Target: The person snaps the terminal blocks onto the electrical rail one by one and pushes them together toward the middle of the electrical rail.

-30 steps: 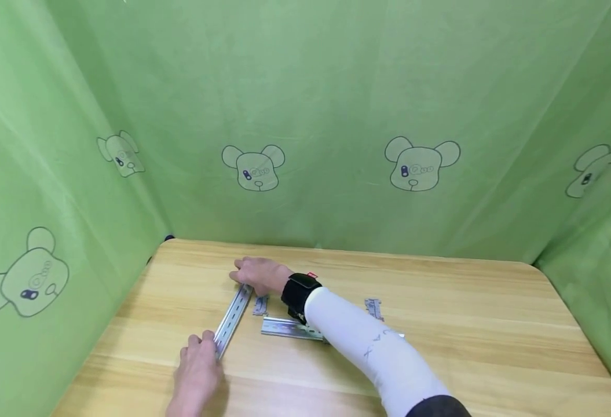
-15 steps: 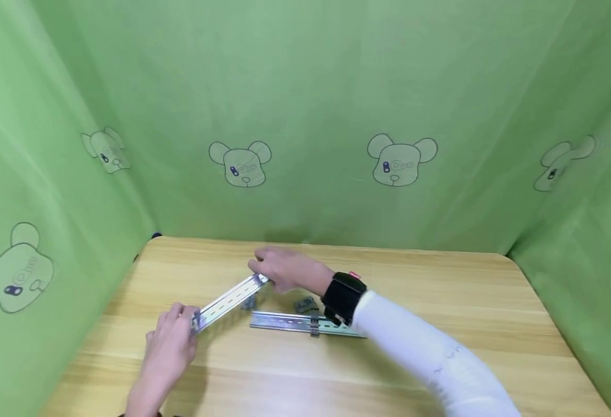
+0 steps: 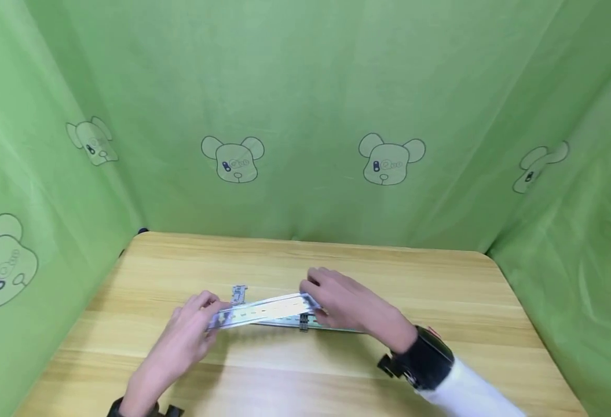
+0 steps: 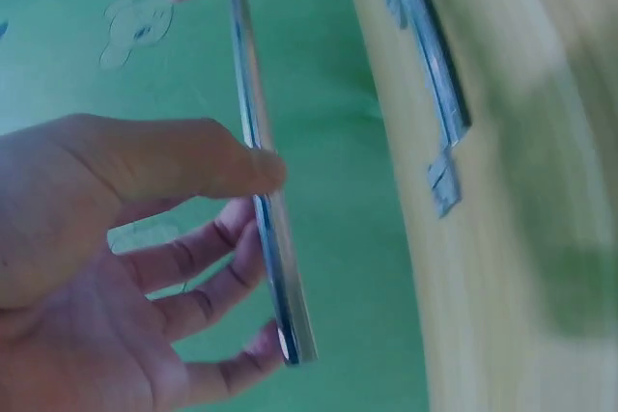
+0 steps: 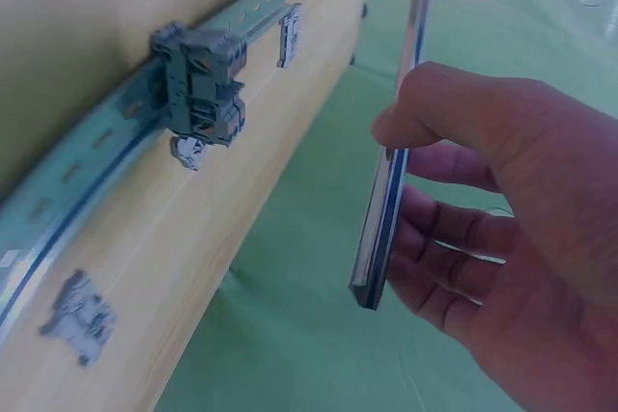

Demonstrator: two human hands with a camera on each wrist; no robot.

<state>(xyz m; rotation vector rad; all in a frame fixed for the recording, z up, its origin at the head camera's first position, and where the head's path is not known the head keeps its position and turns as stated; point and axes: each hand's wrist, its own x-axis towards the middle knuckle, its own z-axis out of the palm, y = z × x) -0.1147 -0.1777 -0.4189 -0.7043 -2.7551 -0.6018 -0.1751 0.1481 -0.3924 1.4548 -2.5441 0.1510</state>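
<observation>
Both hands hold a slotted metal DIN rail (image 3: 263, 310) up off the table, one near each end. My left hand (image 3: 187, 330) pinches its left end, thumb on one side and fingers on the other, as the left wrist view shows. At the other end, my right hand (image 3: 349, 304) grips it between thumb and fingers. Beneath lies a second DIN rail (image 5: 101, 156), partly hidden in the head view by the held one. Grey terminal blocks (image 5: 203, 84) are clipped across it. A loose grey terminal block (image 3: 239, 293) lies behind the rails.
Another loose grey piece (image 5: 82, 320) lies on the wooden table (image 3: 284, 376) beside the second rail, and a small one (image 5: 188, 151) sits by the clipped blocks. Green curtains (image 3: 310, 104) with bear-head prints close off the back and sides.
The held rail has been lifted from the table and swung from a steep slant to nearly crosswise. My right hand has moved right and nearer; my left hand has risen slightly.
</observation>
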